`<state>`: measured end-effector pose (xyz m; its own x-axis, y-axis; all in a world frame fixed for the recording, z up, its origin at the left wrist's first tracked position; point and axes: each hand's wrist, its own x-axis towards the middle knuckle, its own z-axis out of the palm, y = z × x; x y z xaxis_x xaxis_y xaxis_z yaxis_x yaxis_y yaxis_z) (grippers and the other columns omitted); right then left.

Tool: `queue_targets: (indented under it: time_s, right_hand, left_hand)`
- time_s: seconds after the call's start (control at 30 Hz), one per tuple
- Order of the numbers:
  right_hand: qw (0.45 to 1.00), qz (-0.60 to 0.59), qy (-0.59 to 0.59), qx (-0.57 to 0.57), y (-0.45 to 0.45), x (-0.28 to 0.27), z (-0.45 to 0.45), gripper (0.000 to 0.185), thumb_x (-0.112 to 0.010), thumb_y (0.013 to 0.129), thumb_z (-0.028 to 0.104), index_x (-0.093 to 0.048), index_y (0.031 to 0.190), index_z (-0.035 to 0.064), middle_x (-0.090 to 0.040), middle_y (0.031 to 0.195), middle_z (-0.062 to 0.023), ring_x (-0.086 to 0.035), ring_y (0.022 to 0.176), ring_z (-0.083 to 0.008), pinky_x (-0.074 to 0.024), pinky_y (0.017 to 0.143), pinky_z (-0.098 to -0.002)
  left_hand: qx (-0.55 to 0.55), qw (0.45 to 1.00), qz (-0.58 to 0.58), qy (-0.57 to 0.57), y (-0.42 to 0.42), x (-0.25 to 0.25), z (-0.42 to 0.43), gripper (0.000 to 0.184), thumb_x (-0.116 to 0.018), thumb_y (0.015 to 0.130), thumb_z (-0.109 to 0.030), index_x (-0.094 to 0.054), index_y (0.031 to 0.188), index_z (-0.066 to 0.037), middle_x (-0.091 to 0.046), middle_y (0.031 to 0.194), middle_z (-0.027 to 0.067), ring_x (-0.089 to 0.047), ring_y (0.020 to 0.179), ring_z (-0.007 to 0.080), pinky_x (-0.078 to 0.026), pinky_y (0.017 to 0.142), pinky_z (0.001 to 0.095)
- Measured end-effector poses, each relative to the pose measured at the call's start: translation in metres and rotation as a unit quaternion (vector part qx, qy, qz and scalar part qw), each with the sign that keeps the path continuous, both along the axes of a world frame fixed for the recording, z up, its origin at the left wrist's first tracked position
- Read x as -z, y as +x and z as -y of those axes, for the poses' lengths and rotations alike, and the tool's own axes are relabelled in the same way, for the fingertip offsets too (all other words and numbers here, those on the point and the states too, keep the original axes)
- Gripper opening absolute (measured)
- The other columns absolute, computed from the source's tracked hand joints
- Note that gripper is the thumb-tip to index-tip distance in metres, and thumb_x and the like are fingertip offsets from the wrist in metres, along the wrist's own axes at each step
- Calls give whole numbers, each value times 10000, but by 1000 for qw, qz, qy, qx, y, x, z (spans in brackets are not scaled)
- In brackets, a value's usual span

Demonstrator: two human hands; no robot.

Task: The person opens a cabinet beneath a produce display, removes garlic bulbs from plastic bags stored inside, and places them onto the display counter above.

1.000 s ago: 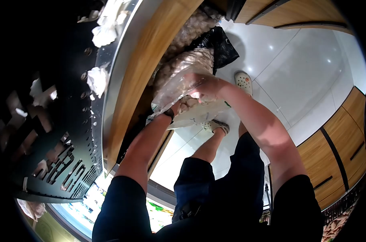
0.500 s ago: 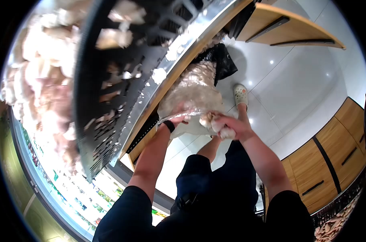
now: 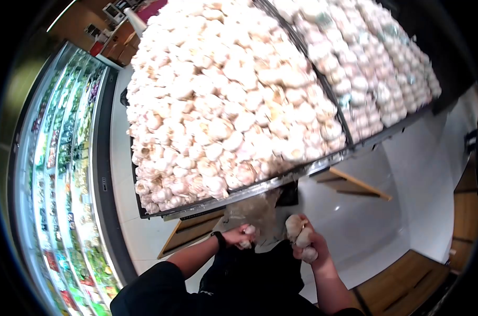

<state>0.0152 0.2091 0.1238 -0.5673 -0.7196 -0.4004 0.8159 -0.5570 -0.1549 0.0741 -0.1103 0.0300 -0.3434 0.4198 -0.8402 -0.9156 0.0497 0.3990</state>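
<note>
A person grips 3 garlic bulbs (image 3: 303,238) in the right hand (image 3: 319,247), and at least 2 pale bulbs (image 3: 248,230) in the left hand (image 3: 235,235), at the near edge of a garlic display (image 3: 228,105). The right hand's fingers curl around its bulbs, with the forearm rising from the near right; the left hand's fingers close over theirs, the arm reaching in from the near left, 1 dark band (image 3: 218,240) at the wrist. The 2 hands are apart, just beyond the lap. Between them and the display hangs 1 translucent plastic bag (image 3: 257,209), its contents too blurred to tell. On the display, 1 black divider (image 3: 327,87) separates heaped loose bulbs (image 3: 218,131), left, from tighter rows (image 3: 368,68), right. A lit refrigerated case (image 3: 65,152) stands far left.
</note>
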Motion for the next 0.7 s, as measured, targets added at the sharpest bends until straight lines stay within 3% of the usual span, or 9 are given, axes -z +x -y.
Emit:
queue_targets:
  time_s: [0.07, 0.13, 0.23, 0.27, 0.4, 0.5, 0.57, 0.67, 0.7]
  right_hand:
    - [995, -74, 45, 58, -62, -57, 20, 701, -600, 814, 318, -305, 1438, 197, -569, 1019, -131, -591, 592, -209, -478, 438, -347]
    - [990, -105, 29, 90, -128, -108, 51, 584, -529, 893, 334, -313, 1434, 287, -556, 1073, -140, -550, 580, -202, -447, 424, -320]
    - [955, -218, 154, 132, -241, -192, 121, 530, -510, 917, 331, -358, 1417, 242, -598, 980, -61, -569, 587, -147, -472, 415, -321]
    - [941, -268, 160, 127, -283, -207, 139, 577, -516, 930, 232, -310, 1467, 189, -600, 1080, -121, -600, 669, -177, -519, 491, -314]
    - [767, -471, 418, 122, -422, -252, 224, 782, -687, 857, 296, -262, 1499, 158, -589, 1134, -97, -571, 939, -182, -492, 817, -348]
    - [720, -405, 556, 89, -452, -249, 241, 750, -715, 838, 302, -344, 1473, 156, -578, 1214, -128, -561, 1055, -206, -457, 887, -371]
    - [637, -506, 555, 173, -465, -221, 227, 643, -713, 836, 268, -455, 1412, 144, -557, 1280, -159, -575, 1076, -218, -478, 871, -358]
    - [541, -572, 584, 199, -418, -199, 218, 515, -688, 834, 205, -542, 1309, 68, -558, 1273, -172, -606, 1044, -251, -505, 843, -328]
    - [432, -595, 663, 139, -396, -203, 216, 513, -689, 821, 182, -546, 1299, 61, -565, 1246, -161, -598, 1067, -270, -493, 879, -336]
  left_hand:
    - [26, 993, -111, 8, -5, -25, 3, 545, -686, 880, -220, -438, 1345, -82, -585, 1107, 42, -571, 1011, 144, -496, 819, 302]
    - [88, 970, -228, -12, -27, -81, 6, 652, -681, 886, -316, -350, 1408, -109, -585, 1163, 64, -589, 1045, 189, -591, 669, 375]
    - [8, 963, -270, 25, -48, -139, 27, 615, -694, 872, -274, -393, 1376, -89, -579, 1178, 71, -575, 1057, 175, -585, 715, 360]
    - [-29, 963, -268, 17, -54, -158, 35, 597, -699, 867, -249, -412, 1362, -82, -582, 1176, 71, -570, 1063, 166, -573, 761, 349]
    - [-78, 933, -352, -7, -70, -212, 80, 510, -714, 843, -146, -486, 1287, -42, -594, 1152, 49, -560, 1063, 134, -465, 930, 299]
    - [-66, 913, -397, -69, -89, -251, 119, 568, -747, 818, -164, -476, 1298, -30, -584, 1166, 66, -552, 1087, 153, -451, 955, 315]
    - [-95, 908, -403, -66, -107, -262, 136, 597, -757, 811, -168, -469, 1317, -33, -563, 1193, 75, -544, 1106, 172, -432, 982, 332]
    - [-66, 870, -485, -58, -165, -316, 148, 636, -758, 820, -202, -445, 1347, -33, -556, 1195, 92, -588, 994, 141, -537, 769, 279]
    - [-55, 846, -518, -114, -184, -336, 146, 608, -748, 831, -206, -450, 1333, -35, -559, 1178, 93, -597, 955, 138, -543, 696, 258]
